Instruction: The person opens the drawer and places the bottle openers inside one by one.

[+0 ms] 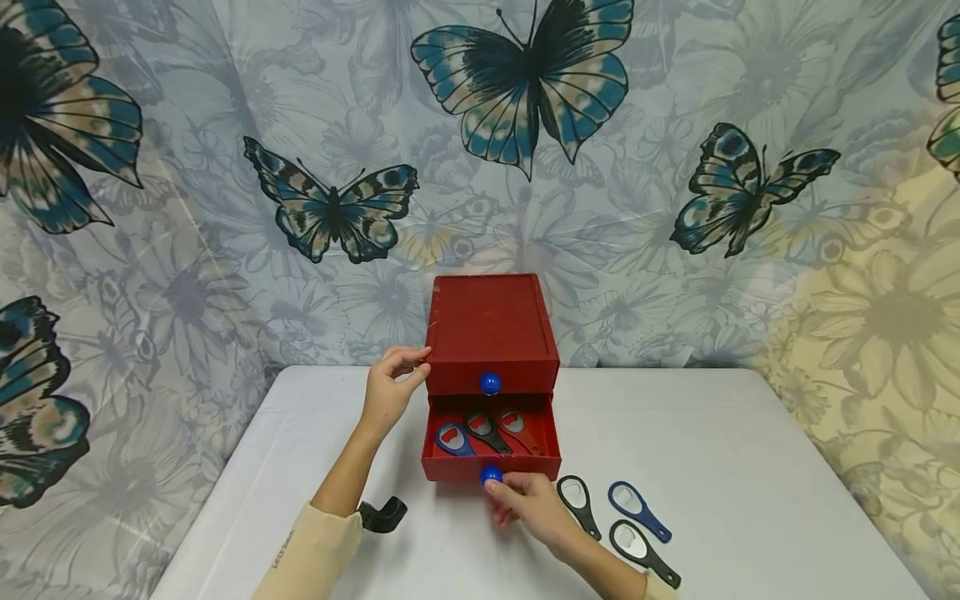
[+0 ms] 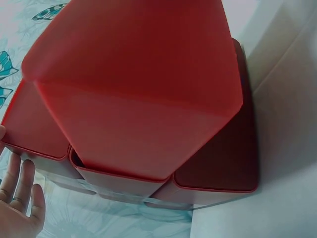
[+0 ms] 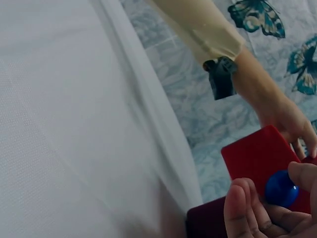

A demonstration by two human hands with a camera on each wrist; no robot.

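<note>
On a white surface: red drawer box, lower drawer pulled out

So the red box (image 1: 491,321) stands near the back of the surface (image 1: 712,450), up by a butterfly-print backdrop (image 1: 600,321). Its top drawer is closed, and the lower drawer (image 1: 453,469) sticks out toward the person. Right hand (image 1: 528,504) has its grip on the lower blue knob (image 1: 492,475), pinching it. Left hand (image 1: 390,387) just touches the box's left side, grip loose and not wrapped round anything.

Inside the drawer are three handled lens-looking things: a blue one (image 1: 452,438), a black one (image 1: 484,428) and a red one (image 1: 517,429). Three more lie on the surface right of the box, two black, one blue (image 1: 643,514).
</note>
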